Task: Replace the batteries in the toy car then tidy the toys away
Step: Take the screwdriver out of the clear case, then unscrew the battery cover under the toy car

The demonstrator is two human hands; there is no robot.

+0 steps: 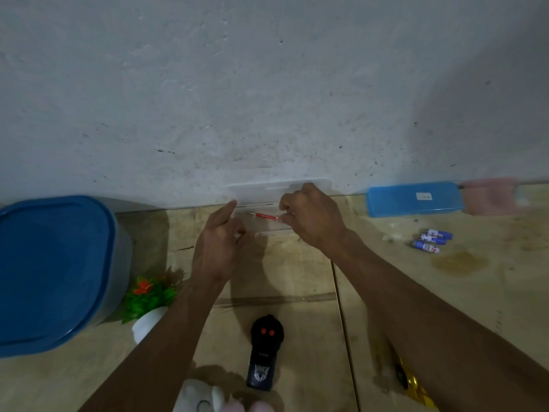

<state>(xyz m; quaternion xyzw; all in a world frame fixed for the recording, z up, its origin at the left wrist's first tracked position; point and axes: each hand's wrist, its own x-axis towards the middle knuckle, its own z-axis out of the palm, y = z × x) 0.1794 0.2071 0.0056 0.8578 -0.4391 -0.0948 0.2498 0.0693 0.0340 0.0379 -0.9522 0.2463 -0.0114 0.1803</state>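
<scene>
A clear plastic box (309, 185) lies open against the wall, its lid leaning back. My left hand (218, 242) holds the box's left end between index finger and thumb. Inside the box lies a small red screwdriver (263, 215). My right hand (312, 217) pinches the screwdriver's right end with curled fingers. Three blue and white batteries (432, 237) lie loose on the table to the right. A black remote control (264, 349) with two red buttons lies near the front. A gold toy car (413, 385) shows partly under my right forearm.
A big container with a blue lid (50, 272) stands at the left, with a small artificial plant (148, 295) in a white pot beside it. A blue case (413, 199) and a pink one (491, 194) lie along the wall at right. A white soft toy (199, 396) sits at the front edge.
</scene>
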